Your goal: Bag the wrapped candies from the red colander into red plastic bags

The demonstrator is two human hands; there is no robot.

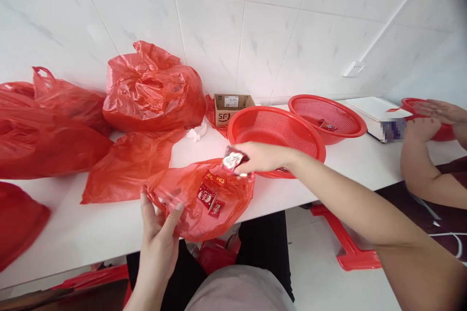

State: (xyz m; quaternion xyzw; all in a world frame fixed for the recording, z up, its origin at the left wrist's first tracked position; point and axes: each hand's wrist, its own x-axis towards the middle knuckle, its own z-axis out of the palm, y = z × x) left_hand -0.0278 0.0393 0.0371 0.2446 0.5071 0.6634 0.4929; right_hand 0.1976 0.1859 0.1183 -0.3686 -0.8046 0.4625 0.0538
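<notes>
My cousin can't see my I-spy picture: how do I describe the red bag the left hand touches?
Find the long white table, then its edge nearest the lap. There, the left hand touches a red plastic bag. Small red packets show in it, unlike the bulging bags by the wall or the flat bag beside it.

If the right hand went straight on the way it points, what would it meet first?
Probably the red bag that the left hand holds: the right hand points leftward across it, packet in front. Depth is unclear, so it might pass above the film.
</notes>
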